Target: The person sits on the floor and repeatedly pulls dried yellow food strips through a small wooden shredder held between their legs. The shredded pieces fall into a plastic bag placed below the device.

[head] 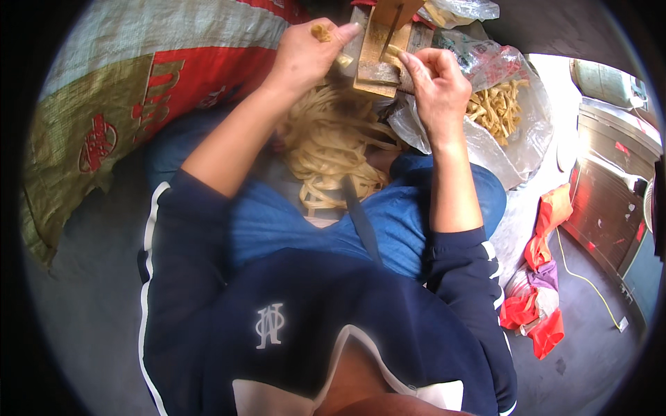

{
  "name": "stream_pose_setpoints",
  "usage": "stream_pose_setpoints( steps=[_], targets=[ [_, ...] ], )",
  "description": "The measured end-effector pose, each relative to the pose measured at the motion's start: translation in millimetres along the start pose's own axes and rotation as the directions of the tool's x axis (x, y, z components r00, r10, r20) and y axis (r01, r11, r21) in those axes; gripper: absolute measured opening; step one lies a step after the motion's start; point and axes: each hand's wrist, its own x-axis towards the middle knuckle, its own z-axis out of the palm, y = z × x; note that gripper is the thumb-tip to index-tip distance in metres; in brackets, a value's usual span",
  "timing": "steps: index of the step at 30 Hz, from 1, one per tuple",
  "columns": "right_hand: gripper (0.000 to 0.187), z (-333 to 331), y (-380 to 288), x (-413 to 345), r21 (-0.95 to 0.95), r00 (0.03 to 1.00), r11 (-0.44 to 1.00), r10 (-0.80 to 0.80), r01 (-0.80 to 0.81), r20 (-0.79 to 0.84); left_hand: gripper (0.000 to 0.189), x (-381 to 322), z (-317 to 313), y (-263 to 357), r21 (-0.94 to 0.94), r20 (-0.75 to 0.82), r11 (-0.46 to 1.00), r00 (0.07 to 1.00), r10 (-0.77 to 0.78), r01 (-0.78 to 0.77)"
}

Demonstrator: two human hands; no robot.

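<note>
My left hand (304, 54) is closed around a pale yellow, ribbon-like strip (321, 34), whose ends stick out above and below the fist. Its thumb points toward a wooden stand (379, 73) with a narrow slot in its upright. On the stand's right side, my right hand (442, 86) pinches the end of another yellow strip (394, 50) near the slot. Whether the two strips are one piece cannot be seen. Below the hands, a loose heap of long strips (333, 151) lies between my knees. Beside my right forearm, a clear plastic bag (536, 122) holds many knotted yellow pieces (499, 109).
A large woven sack (208, 78) with red printing bulges at the left. Behind the stand lies another clear bag (463, 9). Red plastic bags (546, 208) and a yellow cord (577, 275) lie on the floor at right, near a metal cabinet (598, 192) and a gas cylinder (606, 83).
</note>
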Motion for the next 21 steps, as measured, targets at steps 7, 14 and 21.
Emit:
stream_pose_setpoints(
  steps=[7, 14, 21],
  targets=[
    [0.016, -2.6, -43.3, -15.2, 0.135, 0.759, 0.759, -0.648, 0.636, 0.069, 0.019, -52.7, 3.3, 33.5, -0.301, 0.338, 0.937, 0.939, -0.066, 0.174],
    [0.015, -19.4, -23.8, -8.7, 0.222, 0.884, 0.857, -0.458, 0.466, -0.088, 0.021, -78.5, -5.9, 75.3, -0.134, 0.88, 0.896, 0.466, -0.089, 0.423],
    [0.021, -4.3, -34.4, -40.3, 0.607, 0.882, 0.7, 0.072, -0.377, 0.465, 0.025, -48.6, -21.6, 42.4, 0.071, 0.49, 0.664, 0.606, 0.627, -0.745]
  ],
)
